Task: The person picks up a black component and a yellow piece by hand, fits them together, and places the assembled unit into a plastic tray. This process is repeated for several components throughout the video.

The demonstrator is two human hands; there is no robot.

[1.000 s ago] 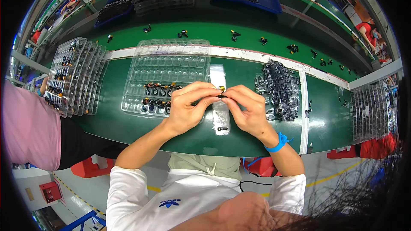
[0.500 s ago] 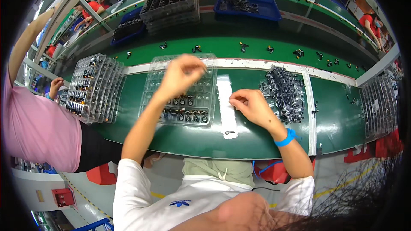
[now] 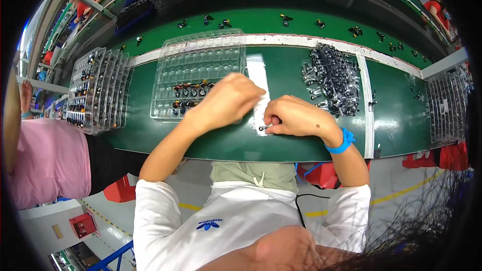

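Observation:
My right hand (image 3: 301,115), a blue band at its wrist, is closed over the near end of a white strip (image 3: 258,70) on the green bench. Its thumb and finger pinch a small black part with a rounded end (image 3: 262,128). Across the strip, my left hand (image 3: 228,99) has its fingertips pressed together; whatever they hold is hidden. Beneath and behind that hand stands a clear plastic tray (image 3: 201,55). Small dark parts with orange bits (image 3: 186,90) fill some pockets of its nearer rows, and part of them is covered by my left hand.
A heap of black parts in clear wrapping (image 3: 334,78) lies right of the strip, beside a white divider (image 3: 365,105). Tray stacks stand at the left (image 3: 100,90) and right (image 3: 447,110). Dark parts dot the green belt (image 3: 261,20). A person in pink (image 3: 52,155) is at my left.
My left hand has come down from above the tray to the strip. My right hand has moved nearer and now pinches the small black part lying there. The whole view has shifted.

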